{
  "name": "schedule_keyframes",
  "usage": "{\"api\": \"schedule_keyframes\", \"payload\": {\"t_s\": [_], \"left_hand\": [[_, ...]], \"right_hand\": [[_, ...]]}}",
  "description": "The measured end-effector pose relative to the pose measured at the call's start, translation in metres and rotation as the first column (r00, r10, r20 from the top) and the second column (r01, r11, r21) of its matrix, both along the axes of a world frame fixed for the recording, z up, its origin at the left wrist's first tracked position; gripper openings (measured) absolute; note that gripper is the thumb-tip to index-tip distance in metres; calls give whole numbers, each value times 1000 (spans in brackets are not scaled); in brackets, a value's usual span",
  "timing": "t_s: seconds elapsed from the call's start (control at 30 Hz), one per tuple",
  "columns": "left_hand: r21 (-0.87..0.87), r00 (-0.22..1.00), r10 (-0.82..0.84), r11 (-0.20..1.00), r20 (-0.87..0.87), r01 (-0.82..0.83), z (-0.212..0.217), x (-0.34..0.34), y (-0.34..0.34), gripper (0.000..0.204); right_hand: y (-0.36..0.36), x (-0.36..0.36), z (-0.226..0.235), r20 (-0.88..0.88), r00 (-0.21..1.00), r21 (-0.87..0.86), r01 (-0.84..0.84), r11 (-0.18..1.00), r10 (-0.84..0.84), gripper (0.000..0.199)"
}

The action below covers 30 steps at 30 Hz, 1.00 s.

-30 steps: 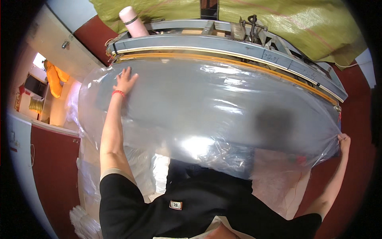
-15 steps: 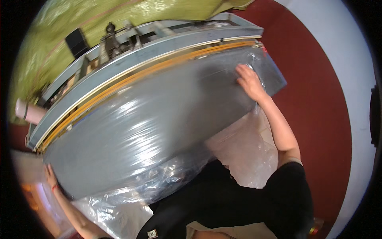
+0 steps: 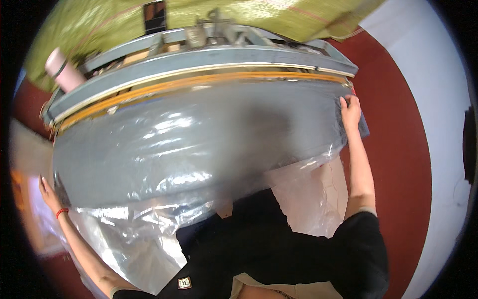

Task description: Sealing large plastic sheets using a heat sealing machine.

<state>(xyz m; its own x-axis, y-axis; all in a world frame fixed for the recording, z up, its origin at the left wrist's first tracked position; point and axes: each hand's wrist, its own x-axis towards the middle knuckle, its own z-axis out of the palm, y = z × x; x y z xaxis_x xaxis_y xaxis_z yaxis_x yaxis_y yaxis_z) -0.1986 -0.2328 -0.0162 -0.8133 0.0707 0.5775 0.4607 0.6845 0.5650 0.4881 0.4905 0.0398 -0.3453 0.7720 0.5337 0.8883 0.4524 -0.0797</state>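
Note:
A long grey board or panel [image 3: 209, 129] lies in front of me, covered by a clear plastic sheet [image 3: 149, 224] whose loose near edge hangs toward my body. My left hand [image 3: 50, 195], with a red bracelet at its wrist, is at the board's left end with fingers stretched out. At the far right end, my right hand [image 3: 351, 113] rests on the plastic-covered edge. Its fingers are slightly bent and apart, and creased film shows beside it. What lies under its palm is hidden.
Along the far side runs a grey metal trough [image 3: 199, 57] with tools in it and an orange strip [image 3: 219, 78] in front. A pink bottle [image 3: 64, 72] stands at its left, and a black phone [image 3: 155, 17] lies on yellow-green sheeting [image 3: 279, 17]. Red floor [image 3: 398, 149] borders the right.
The view has turned, so the board lies more level. My right hand has gone from lying flat on the film to the board's right edge. My left hand stays by the left end.

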Motion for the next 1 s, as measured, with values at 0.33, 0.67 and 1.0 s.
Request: {"api": "schedule_keyframes", "payload": {"t_s": [0.33,0.67,1.0], "left_hand": [[33,820,519,840,241,-541,-92,278,-206,48],[-565,82,984,157,157,-810,-197,558,-376,19],[84,-318,928,-339,196,-937,-99,591,-429,16]], "right_hand": [[-1,-38,-7,-23,940,-707,-256,659,340,85],[43,-68,0,-43,889,-98,-458,883,456,60],[-2,-104,22,-11,917,-116,-397,911,398,43]]}}
